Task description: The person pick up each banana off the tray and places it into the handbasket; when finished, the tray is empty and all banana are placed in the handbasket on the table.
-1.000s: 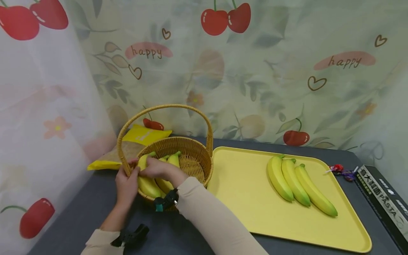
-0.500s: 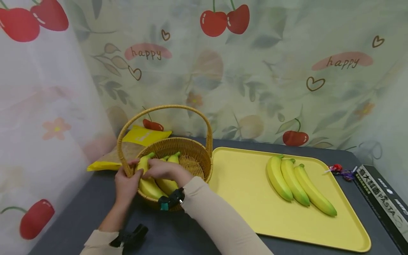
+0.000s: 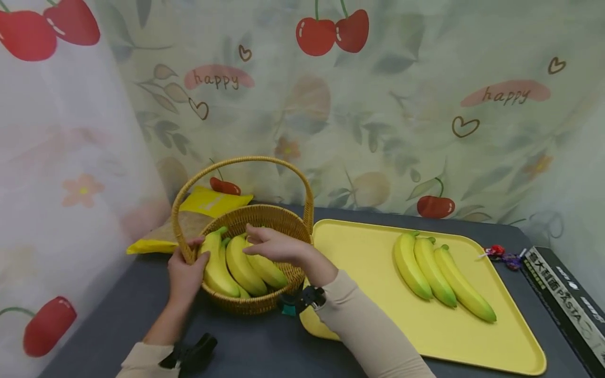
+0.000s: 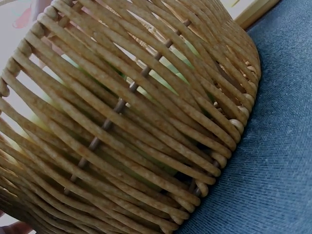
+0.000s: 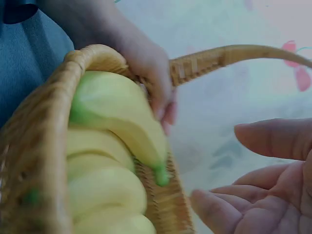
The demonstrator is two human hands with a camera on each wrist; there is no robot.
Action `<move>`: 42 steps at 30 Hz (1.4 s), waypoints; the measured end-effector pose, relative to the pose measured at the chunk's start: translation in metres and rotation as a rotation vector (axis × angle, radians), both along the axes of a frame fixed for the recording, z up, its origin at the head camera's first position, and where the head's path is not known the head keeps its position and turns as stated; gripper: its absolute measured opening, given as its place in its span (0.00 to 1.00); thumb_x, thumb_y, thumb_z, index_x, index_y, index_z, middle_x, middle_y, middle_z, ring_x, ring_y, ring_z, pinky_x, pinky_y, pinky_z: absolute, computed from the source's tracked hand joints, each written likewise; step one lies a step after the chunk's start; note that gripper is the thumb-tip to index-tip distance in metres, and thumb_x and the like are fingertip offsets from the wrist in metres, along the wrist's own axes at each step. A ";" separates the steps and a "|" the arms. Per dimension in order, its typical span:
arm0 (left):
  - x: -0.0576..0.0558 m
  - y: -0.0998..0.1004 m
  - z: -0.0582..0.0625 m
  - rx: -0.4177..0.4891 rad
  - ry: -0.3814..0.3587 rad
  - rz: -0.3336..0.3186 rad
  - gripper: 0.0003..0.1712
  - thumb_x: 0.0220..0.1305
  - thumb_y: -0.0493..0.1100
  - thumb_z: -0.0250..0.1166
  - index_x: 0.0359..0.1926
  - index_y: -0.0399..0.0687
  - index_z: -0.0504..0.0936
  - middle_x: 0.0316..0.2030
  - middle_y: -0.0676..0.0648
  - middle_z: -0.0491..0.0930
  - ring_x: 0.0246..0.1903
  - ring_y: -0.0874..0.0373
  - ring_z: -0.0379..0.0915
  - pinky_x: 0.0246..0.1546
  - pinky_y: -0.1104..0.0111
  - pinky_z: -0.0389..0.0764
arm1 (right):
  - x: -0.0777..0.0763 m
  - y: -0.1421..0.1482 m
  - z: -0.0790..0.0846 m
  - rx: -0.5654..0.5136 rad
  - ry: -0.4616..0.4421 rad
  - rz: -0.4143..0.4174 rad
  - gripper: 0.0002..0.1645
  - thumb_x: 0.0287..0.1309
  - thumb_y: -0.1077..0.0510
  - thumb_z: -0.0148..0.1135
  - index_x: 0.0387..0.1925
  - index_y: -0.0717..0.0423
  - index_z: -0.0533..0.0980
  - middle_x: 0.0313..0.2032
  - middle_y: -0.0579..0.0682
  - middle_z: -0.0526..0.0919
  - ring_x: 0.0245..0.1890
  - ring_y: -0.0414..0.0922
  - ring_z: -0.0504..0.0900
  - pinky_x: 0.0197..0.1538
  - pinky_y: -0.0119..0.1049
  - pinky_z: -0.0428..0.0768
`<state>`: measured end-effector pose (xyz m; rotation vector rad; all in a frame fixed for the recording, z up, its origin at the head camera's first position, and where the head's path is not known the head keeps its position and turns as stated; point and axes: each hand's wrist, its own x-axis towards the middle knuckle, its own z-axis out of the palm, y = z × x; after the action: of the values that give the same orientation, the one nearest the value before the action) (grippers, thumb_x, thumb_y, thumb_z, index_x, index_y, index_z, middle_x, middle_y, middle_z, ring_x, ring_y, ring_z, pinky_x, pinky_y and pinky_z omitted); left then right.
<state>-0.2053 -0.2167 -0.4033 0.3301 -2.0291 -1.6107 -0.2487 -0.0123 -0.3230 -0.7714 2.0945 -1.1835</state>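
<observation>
A wicker basket (image 3: 243, 307) with a tall arched handle holds several yellow bananas (image 3: 243, 270) lying side by side. My left hand (image 3: 185, 274) grips the basket's left rim at the foot of the handle. In the right wrist view this left hand (image 5: 153, 73) is beside the nearest banana (image 5: 119, 105). My right hand (image 3: 276, 247), its fingers extended, is above the bananas at the basket's right side and holds nothing. The woven wall (image 4: 122, 117) fills most of the left wrist view, and the bananas show only through its gaps.
Right of the basket lies a yellow tray (image 3: 359, 273) with three bananas (image 3: 437, 273). Wrapped lollipops (image 3: 501, 254) and a black pasta box (image 3: 567, 299) lie beyond its right edge. A yellow-and-brown bag (image 3: 189, 220) lies behind the basket.
My right hand has come off the bananas and moved right, its fingers now extended. More bananas in the basket are uncovered. My left hand keeps its hold on the rim.
</observation>
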 end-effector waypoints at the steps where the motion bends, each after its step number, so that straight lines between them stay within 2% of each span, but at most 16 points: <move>1: 0.000 0.000 0.000 0.004 -0.001 -0.003 0.17 0.56 0.31 0.62 0.49 0.37 0.77 0.41 0.59 0.76 0.45 0.72 0.69 0.41 0.88 0.68 | 0.002 0.007 0.001 -0.010 0.006 0.007 0.40 0.68 0.54 0.46 0.72 0.50 0.39 0.73 0.46 0.40 0.72 0.43 0.49 0.70 0.42 0.56; 6: 0.000 -0.001 -0.001 0.009 -0.011 -0.024 0.17 0.57 0.33 0.62 0.50 0.38 0.77 0.41 0.61 0.75 0.47 0.71 0.69 0.42 0.88 0.68 | 0.008 0.044 0.005 -0.051 0.057 0.007 0.40 0.68 0.55 0.46 0.72 0.52 0.37 0.73 0.48 0.38 0.73 0.44 0.45 0.71 0.43 0.53; 14: -0.002 0.001 -0.002 -0.003 -0.049 -0.011 0.18 0.58 0.34 0.61 0.51 0.39 0.76 0.50 0.46 0.77 0.48 0.71 0.68 0.43 0.88 0.67 | 0.011 0.105 -0.004 -0.121 0.096 -0.065 0.41 0.68 0.54 0.46 0.72 0.55 0.37 0.73 0.52 0.38 0.73 0.49 0.41 0.70 0.49 0.52; 16: -0.002 0.001 -0.002 -0.010 -0.051 -0.001 0.17 0.58 0.34 0.61 0.50 0.39 0.76 0.48 0.49 0.78 0.49 0.70 0.68 0.44 0.88 0.67 | 0.011 0.120 -0.008 -0.139 0.103 -0.096 0.41 0.68 0.53 0.46 0.72 0.55 0.38 0.73 0.53 0.38 0.73 0.50 0.41 0.70 0.50 0.51; 19: -0.002 0.002 -0.001 -0.006 -0.029 0.010 0.17 0.57 0.33 0.61 0.49 0.37 0.77 0.42 0.59 0.78 0.50 0.68 0.70 0.45 0.88 0.67 | 0.011 0.142 -0.015 -0.175 0.094 -0.150 0.42 0.67 0.51 0.48 0.72 0.56 0.39 0.73 0.54 0.40 0.73 0.51 0.42 0.69 0.52 0.51; 23: -0.002 0.002 -0.001 0.001 -0.017 0.009 0.17 0.56 0.33 0.62 0.48 0.37 0.77 0.37 0.68 0.75 0.48 0.70 0.70 0.44 0.88 0.68 | 0.013 0.168 -0.025 -0.210 0.074 -0.212 0.43 0.66 0.48 0.50 0.72 0.57 0.42 0.73 0.56 0.43 0.72 0.54 0.45 0.69 0.54 0.51; 27: -0.003 0.002 -0.002 0.000 -0.023 0.009 0.16 0.57 0.33 0.62 0.48 0.37 0.77 0.37 0.67 0.75 0.47 0.72 0.69 0.44 0.88 0.67 | 0.015 0.191 -0.032 -0.214 0.080 -0.263 0.43 0.65 0.47 0.50 0.72 0.59 0.43 0.72 0.58 0.45 0.71 0.55 0.47 0.68 0.54 0.51; 35: -0.004 0.002 -0.003 0.000 -0.026 0.000 0.17 0.57 0.34 0.62 0.49 0.37 0.77 0.37 0.67 0.75 0.51 0.65 0.70 0.44 0.88 0.67 | 0.018 0.226 -0.037 -0.221 0.114 -0.390 0.41 0.66 0.49 0.50 0.71 0.63 0.47 0.71 0.60 0.48 0.71 0.57 0.49 0.67 0.51 0.53; 42: -0.003 0.001 -0.003 0.012 -0.014 -0.001 0.18 0.57 0.33 0.62 0.50 0.37 0.76 0.37 0.66 0.75 0.51 0.65 0.70 0.44 0.88 0.67 | 0.015 0.243 -0.044 -0.135 0.216 -0.591 0.39 0.63 0.48 0.53 0.69 0.63 0.54 0.69 0.62 0.56 0.69 0.58 0.56 0.65 0.51 0.59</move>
<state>-0.2078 -0.2158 -0.4060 0.3460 -2.0304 -1.6264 -0.2335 0.2306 -0.3675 -0.3468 2.5407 -1.6185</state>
